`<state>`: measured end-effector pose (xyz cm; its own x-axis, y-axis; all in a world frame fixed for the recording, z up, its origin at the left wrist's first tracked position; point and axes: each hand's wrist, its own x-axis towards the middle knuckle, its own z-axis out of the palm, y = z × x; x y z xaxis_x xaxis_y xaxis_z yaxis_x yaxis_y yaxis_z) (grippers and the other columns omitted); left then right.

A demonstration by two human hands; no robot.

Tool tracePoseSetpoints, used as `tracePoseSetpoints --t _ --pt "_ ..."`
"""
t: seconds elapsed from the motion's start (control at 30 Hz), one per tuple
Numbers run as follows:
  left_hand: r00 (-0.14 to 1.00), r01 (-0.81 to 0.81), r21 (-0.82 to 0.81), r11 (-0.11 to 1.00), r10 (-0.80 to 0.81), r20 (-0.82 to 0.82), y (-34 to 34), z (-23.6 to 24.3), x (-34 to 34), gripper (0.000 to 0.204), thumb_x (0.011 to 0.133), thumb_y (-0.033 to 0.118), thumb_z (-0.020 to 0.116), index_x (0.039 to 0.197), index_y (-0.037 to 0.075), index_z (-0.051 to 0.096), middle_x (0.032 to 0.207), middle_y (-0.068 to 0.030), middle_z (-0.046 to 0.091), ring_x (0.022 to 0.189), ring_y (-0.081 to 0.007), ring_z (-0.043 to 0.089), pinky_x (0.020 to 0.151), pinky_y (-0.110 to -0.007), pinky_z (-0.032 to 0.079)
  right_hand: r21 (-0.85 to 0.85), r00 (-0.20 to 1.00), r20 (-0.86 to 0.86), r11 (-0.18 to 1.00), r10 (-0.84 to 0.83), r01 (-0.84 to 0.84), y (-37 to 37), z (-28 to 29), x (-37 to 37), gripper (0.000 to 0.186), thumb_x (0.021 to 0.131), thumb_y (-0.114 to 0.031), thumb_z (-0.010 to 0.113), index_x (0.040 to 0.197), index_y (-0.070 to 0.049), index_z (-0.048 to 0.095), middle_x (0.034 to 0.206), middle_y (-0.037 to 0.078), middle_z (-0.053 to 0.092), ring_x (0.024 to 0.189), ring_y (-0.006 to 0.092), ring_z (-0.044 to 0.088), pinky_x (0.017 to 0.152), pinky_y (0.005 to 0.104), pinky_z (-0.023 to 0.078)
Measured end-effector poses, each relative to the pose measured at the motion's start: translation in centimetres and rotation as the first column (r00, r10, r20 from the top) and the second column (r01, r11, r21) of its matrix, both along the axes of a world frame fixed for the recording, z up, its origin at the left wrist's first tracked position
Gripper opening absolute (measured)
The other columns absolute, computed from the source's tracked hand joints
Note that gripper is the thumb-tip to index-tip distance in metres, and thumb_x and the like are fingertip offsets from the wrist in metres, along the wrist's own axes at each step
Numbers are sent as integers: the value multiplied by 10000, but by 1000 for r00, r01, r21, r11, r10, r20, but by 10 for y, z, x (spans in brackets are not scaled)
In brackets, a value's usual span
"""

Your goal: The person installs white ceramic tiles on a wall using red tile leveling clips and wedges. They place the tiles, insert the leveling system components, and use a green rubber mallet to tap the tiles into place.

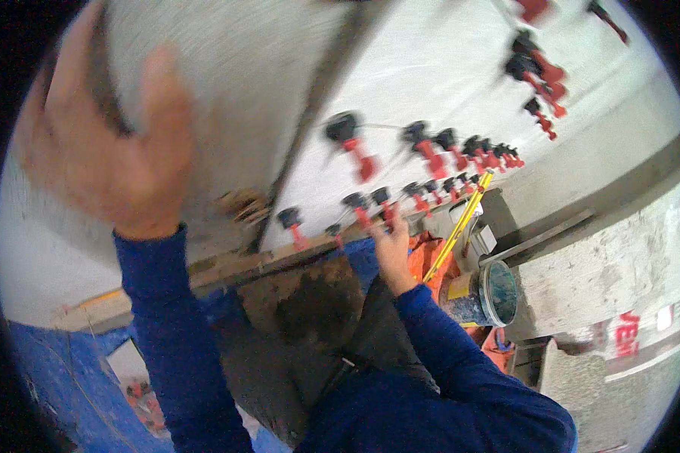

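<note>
My left hand is raised at the upper left, smeared by motion. Its thumb and fingers are spread, in front of a grey panel; whether it touches the panel I cannot tell. Lower down, my right hand reaches to the foot of the white tiled wall. Its fingers close round the red stem of a tile levelling clip. Several more red clips with black round caps stand along the joints, among them one clip higher up.
A wooden batten runs along the wall's foot. Right of my right hand are a yellow spirit level, an orange sheet and a dirty bucket. Blue sheeting covers the floor at the lower left. A grey slab lies at the right.
</note>
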<state>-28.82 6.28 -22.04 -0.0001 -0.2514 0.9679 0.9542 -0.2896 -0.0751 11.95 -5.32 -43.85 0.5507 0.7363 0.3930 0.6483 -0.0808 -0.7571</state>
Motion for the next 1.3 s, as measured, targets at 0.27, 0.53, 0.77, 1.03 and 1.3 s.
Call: tracePoseSetpoints --t 0.27,0.53,0.77,1.03,1.3 --pt "996 60 -86 994 -54 77 -19 10 33 596 1001 349 642 1423 -68 584 1546 -319 458 1446 -448 433 1242 -509 286 175 978 6 963 207 -204 -75 -32 4 223 906 -92 767 1091 -30 660 936 69 567 870 193 563 755 332 458" --pt "996 10 -115 993 0 85 -13 2 32 644 1066 383 561 1492 -96 498 1622 -315 361 1525 -436 329 1256 -533 248 144 941 -326 989 88 -42 -91 -102 19 191 977 -159 744 997 -3 636 867 92 614 768 195 596 696 349 484" --pt "990 -28 -191 981 54 130 -15 0 27 694 1050 408 532 1493 -123 471 1638 -333 328 1537 -447 308 1270 -525 216 -13 878 -467 992 104 -124 -92 -123 22 310 986 -293 724 938 12 697 882 185 681 821 321 657 741 431 505" --pt "983 56 -138 989 -31 180 -12 0 31 687 1033 389 563 1498 -106 460 1643 -312 338 1546 -432 307 1274 -533 212 -154 672 -733 936 107 -317 -84 -124 14 365 984 -301 718 934 60 694 893 199 689 842 318 663 765 459 487" --pt "978 15 -146 989 16 207 8 -15 1 637 1034 360 583 1480 -90 511 1639 -254 386 1513 -397 369 1259 -512 260 197 819 -574 969 -11 151 -81 -78 59 225 969 -224 749 936 -4 711 910 140 706 848 286 668 781 417 517"
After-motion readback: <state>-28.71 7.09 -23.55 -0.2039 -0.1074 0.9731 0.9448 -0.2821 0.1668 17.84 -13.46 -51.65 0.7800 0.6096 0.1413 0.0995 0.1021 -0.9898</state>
